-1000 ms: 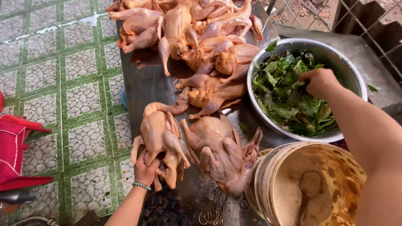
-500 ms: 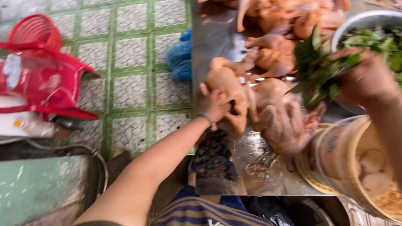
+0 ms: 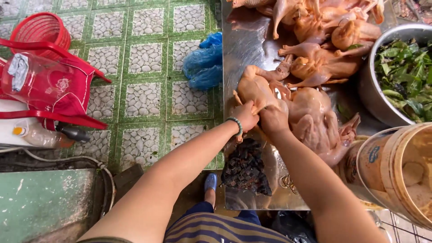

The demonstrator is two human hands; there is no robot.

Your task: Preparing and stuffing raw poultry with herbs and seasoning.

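Stuffing step, centre frame: left hand (image 3: 246,116) grips pale plucked raw chicken (image 3: 257,92) on steel table (image 3: 243,40); right hand (image 3: 272,119) closed at cavity, contents hidden. Next, judged: more green leaves from metal bowl (image 3: 371,92).

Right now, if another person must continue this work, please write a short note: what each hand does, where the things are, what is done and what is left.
Left hand: grips the rear end of the nearest chicken on the metal table.
Right hand: pressed against the same chicken's opening; fingers hidden, so any leaves in it cannot be seen.
Nearby: a second chicken beside it, more chickens piled behind, a bowl of green leaves on the right.
Done: cannot tell.
Left: the other chickens appear untouched.
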